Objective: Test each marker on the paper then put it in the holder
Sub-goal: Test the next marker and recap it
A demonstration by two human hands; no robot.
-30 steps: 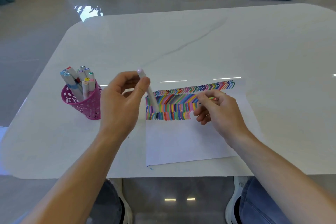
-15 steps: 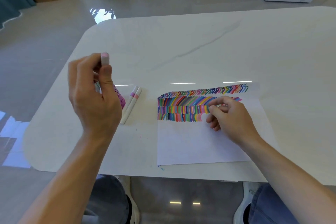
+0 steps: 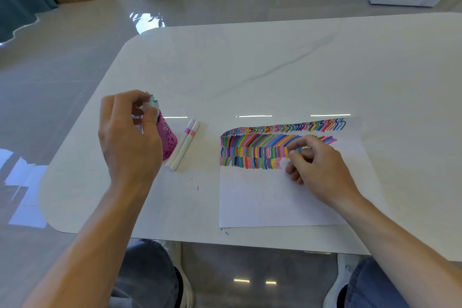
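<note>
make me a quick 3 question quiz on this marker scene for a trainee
1. Multiple choice: how many markers lie loose on the table right beside the pink holder? A) one B) two C) four
2. True or false: the colour strokes fill the near half of the paper, closest to the person.
3. Short answer: which hand is up at the holder's mouth?

Key:
1. B
2. False; the strokes run along the far part and the near part is blank.
3. The left hand.
</note>
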